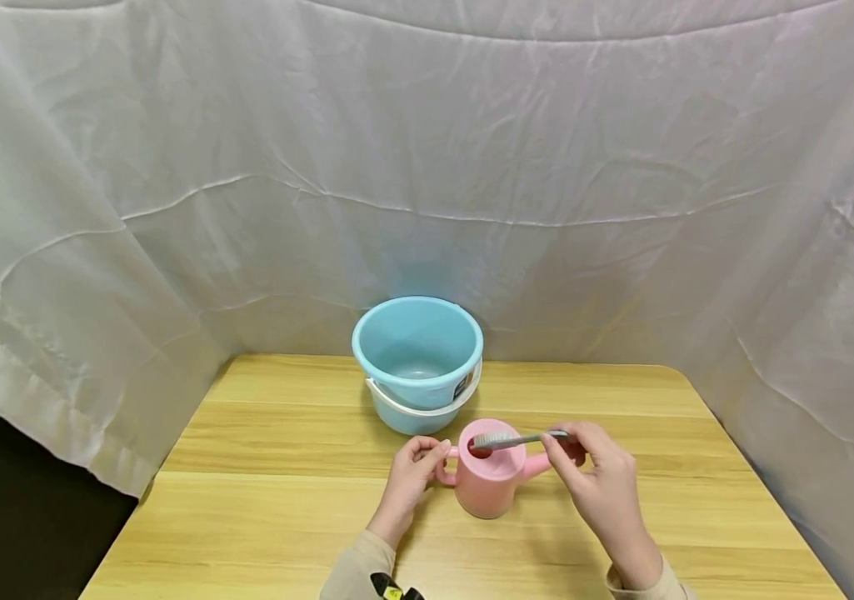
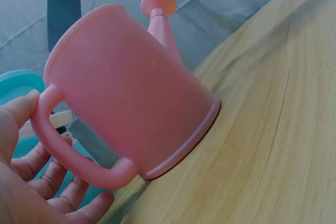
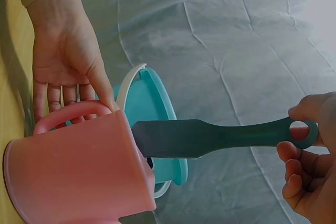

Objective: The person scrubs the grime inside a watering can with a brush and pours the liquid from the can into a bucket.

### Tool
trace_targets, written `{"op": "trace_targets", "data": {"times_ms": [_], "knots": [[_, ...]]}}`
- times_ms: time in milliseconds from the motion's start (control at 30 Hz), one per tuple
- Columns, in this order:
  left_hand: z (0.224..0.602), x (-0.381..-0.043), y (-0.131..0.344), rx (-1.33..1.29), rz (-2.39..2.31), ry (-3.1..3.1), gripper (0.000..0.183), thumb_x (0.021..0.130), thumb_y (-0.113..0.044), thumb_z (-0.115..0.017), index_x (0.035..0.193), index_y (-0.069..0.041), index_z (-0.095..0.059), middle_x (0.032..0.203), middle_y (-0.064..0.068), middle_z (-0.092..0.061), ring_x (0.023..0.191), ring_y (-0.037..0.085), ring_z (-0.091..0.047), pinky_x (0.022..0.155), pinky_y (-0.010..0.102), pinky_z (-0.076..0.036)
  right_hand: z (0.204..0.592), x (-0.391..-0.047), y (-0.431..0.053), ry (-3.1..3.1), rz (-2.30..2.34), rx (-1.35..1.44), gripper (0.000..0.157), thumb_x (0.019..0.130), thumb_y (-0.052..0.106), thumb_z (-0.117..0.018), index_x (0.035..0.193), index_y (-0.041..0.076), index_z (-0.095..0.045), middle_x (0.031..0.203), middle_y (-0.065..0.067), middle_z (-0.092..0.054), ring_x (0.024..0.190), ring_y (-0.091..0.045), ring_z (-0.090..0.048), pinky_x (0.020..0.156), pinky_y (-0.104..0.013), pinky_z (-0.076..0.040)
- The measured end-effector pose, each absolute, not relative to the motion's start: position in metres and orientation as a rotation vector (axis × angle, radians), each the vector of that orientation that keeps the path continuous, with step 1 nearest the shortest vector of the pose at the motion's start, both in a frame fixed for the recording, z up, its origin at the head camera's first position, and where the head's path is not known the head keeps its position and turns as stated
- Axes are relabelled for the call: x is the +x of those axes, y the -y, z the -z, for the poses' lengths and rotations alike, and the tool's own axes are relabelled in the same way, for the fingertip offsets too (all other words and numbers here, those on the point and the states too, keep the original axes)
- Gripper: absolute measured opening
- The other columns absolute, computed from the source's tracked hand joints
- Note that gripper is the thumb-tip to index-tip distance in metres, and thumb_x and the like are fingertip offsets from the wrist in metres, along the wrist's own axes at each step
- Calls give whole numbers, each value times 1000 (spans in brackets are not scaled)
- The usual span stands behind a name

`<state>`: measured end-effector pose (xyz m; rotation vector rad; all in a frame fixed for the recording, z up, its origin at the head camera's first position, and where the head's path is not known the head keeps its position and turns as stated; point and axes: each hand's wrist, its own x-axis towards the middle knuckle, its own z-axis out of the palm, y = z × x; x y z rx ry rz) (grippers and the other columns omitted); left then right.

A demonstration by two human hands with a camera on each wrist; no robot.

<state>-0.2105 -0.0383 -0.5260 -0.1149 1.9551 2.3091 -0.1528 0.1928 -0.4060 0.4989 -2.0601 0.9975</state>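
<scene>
A pink watering can [image 1: 485, 493] stands on the wooden table, its spout to the right and its loop handle [image 2: 55, 140] to the left. My left hand [image 1: 406, 487] holds that handle, thumb on its upper end and the other fingers behind the loop. Between thumb and fingers, my right hand [image 1: 608, 487] pinches the holed end of a grey brush [image 3: 210, 137]. The brush lies level over the can's top, its white bristles [image 1: 492, 439] at the round opening. In the left wrist view the brush shows only as a dark flat handle [image 2: 64, 14] above the rim.
Behind the can stands a light blue bucket [image 1: 417, 383] with a white carrying handle [image 1: 427, 412]. A pale grey curtain [image 1: 427, 167] hangs at the back and both sides. The wooden table [image 1: 262, 517] extends to either side of the hands.
</scene>
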Motion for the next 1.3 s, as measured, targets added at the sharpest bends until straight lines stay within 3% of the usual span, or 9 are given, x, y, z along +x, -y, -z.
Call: {"op": "trace_targets", "data": {"times_ms": [233,733,1000,1300], "knots": [[501,-199,40,-124,-2309,-1935,27,91,-24,-70,101,-1,-61,76,2,-60,68,13,-55,71,31,-48,401,-160,-188,2070,-931,543,19,73,-3,-78,83,10,-68,69,4,-55,62,-5,-44,55,-13,-36],[498,-197,40,-108,-2318,-1942,25,91,-23,-69,99,0,-61,75,1,-59,67,13,-53,70,30,-47,393,-174,-170,1997,-885,616,19,72,-3,-77,77,11,-66,63,4,-53,58,-5,-45,53,-11,-36],[505,-202,39,-129,-2304,-1958,26,91,-24,-69,100,-1,-61,74,0,-58,67,12,-52,71,30,-46,382,-185,-160,2041,-831,620,22,75,-1,-76,73,14,-60,62,9,-44,58,-2,-39,53,-13,-30],[529,-213,38,-130,-2300,-1963,26,91,-24,-69,100,-1,-60,74,-1,-58,67,12,-53,68,28,-47,373,-197,-147,2156,-798,561,20,78,3,-75,72,12,-57,61,5,-43,57,-3,-36,52,-17,-32]]}}
